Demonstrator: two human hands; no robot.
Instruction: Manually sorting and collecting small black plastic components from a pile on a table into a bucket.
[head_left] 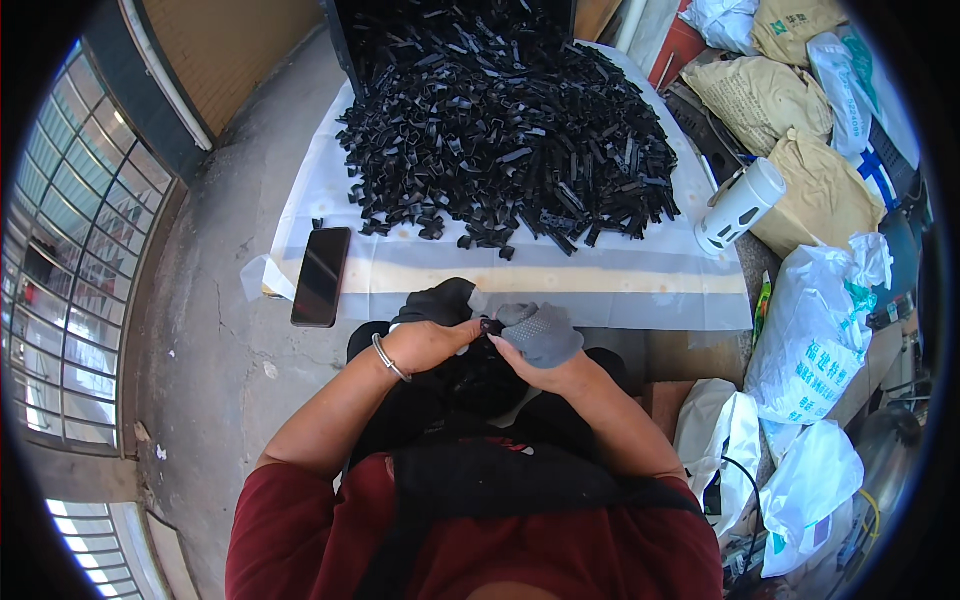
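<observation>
My left hand (430, 345), with a metal bangle at the wrist, meets my right hand (540, 345) just in front of the table's near edge. A grey dotted glove covers part of the right hand; dark cloth, seemingly a glove, shows at the left fingers. Between them the fingertips of both hands pinch a small black strip-like piece (490, 327). Its far side is hidden by the fingers. Below the hands, a dark mass of what look like more black pieces (480, 390) lies between my legs. A large heap of similar short black pieces (510, 140) covers the table beyond.
White sheeting covers the table (600, 310). On its left corner lies a black phone (321, 278); a white bottle with dark patches (740, 205) stands at its right edge. Stuffed sacks (810, 330) crowd the right side. A barred metal gate (80, 260) is at the left.
</observation>
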